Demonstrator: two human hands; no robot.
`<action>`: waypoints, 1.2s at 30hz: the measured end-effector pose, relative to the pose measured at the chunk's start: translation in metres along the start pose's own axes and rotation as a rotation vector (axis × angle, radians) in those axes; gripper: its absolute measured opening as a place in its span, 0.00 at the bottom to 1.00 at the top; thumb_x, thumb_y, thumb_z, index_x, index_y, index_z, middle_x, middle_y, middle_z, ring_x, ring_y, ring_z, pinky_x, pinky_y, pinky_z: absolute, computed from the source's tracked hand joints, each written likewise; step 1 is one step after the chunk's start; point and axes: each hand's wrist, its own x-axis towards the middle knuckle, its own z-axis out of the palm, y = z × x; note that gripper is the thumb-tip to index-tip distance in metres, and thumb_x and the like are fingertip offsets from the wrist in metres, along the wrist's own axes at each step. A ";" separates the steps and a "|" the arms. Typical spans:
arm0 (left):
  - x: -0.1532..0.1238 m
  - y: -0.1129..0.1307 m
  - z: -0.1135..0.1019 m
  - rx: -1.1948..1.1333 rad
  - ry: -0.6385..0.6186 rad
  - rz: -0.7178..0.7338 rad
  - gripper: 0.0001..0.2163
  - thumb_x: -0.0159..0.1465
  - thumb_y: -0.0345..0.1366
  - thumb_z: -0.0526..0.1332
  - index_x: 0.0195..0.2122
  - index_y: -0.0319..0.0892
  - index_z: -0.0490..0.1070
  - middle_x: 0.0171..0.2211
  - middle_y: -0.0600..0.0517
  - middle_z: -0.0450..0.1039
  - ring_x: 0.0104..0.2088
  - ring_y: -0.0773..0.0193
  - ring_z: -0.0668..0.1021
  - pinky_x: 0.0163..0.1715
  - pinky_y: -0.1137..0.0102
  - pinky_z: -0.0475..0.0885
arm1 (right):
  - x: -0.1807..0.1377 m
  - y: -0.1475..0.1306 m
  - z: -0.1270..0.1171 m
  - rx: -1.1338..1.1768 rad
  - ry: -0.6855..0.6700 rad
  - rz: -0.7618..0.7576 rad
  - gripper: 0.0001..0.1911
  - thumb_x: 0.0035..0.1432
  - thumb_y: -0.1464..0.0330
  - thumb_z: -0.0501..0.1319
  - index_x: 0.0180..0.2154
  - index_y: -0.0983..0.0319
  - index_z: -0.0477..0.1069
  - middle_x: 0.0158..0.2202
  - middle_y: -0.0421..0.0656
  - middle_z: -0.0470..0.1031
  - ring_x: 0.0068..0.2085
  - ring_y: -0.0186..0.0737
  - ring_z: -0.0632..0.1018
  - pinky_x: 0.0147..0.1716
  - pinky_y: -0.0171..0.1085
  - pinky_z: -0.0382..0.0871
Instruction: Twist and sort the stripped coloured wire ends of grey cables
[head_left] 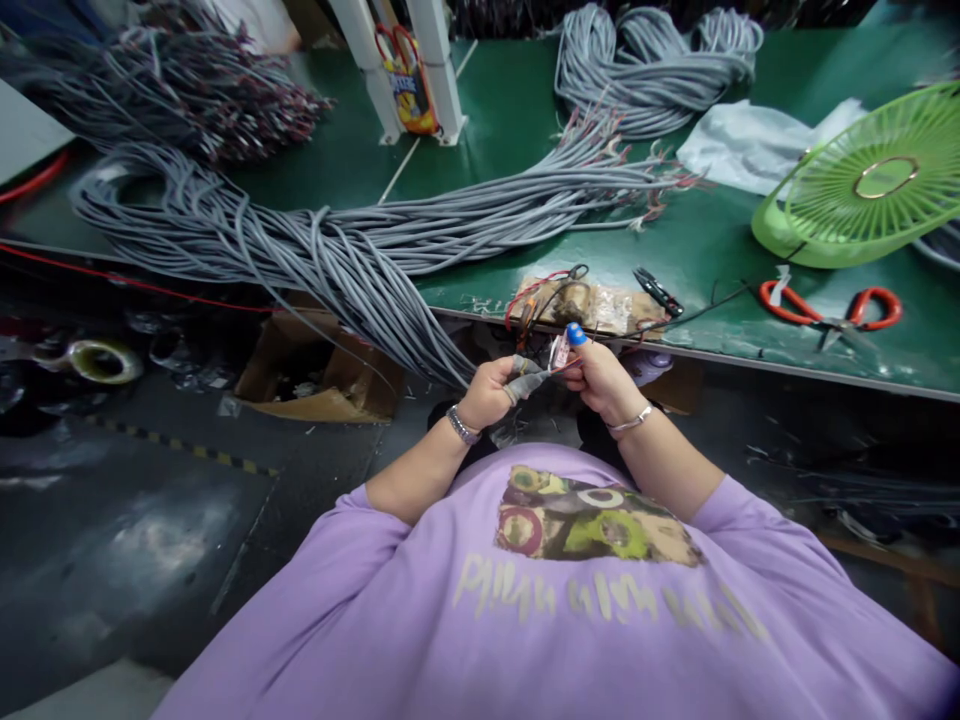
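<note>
Close in front of my body, my two hands almost meet below the table's front edge. My left hand [486, 394] is closed in a pinch, with greyish coverings over its thumb and forefinger. Thin dark-red wires [559, 369] run from those fingertips to my right hand [606, 382], which pinches them as well. A blue cover [576, 334] caps my right thumb. Next to it is a small pale piece [559, 350] too blurred to name. A big bundle of grey cables [390, 290] hangs over the edge at my left hand.
On the green table [510, 90] lie red-handled scissors [832, 310], small dark cutters [658, 292], a stained cardboard piece [592, 305] and more grey cable coils [652, 70]. A green fan [870, 180] stands at right. Below left is an open cardboard box [330, 385].
</note>
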 end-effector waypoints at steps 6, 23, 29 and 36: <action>0.008 -0.005 0.006 0.008 -0.014 -0.017 0.21 0.53 0.53 0.72 0.32 0.37 0.76 0.19 0.58 0.67 0.20 0.74 0.67 0.21 0.76 0.63 | 0.001 0.004 0.001 0.111 0.029 0.029 0.33 0.43 0.41 0.71 0.23 0.62 0.64 0.17 0.34 0.61 0.17 0.22 0.56 0.13 0.26 0.42; -0.013 0.000 0.004 0.004 -0.121 -0.078 0.23 0.54 0.56 0.70 0.29 0.37 0.74 0.17 0.58 0.65 0.17 0.76 0.63 0.18 0.77 0.59 | -0.003 0.014 0.000 0.199 0.001 0.079 0.34 0.46 0.36 0.65 0.26 0.60 0.61 0.19 0.35 0.65 0.16 0.23 0.56 0.13 0.29 0.38; -0.039 0.002 -0.002 0.011 -0.175 -0.105 0.21 0.54 0.53 0.72 0.30 0.36 0.76 0.20 0.55 0.69 0.19 0.74 0.66 0.19 0.76 0.61 | -0.009 0.012 -0.007 0.232 0.000 0.149 0.33 0.47 0.40 0.68 0.27 0.60 0.58 0.21 0.35 0.68 0.16 0.22 0.54 0.13 0.28 0.36; -0.045 -0.001 -0.005 0.038 -0.111 -0.112 0.20 0.54 0.52 0.72 0.30 0.37 0.76 0.19 0.55 0.69 0.19 0.74 0.67 0.19 0.77 0.62 | -0.010 0.015 -0.013 0.241 -0.003 0.169 0.29 0.50 0.43 0.68 0.28 0.61 0.62 0.23 0.37 0.72 0.16 0.22 0.52 0.12 0.27 0.36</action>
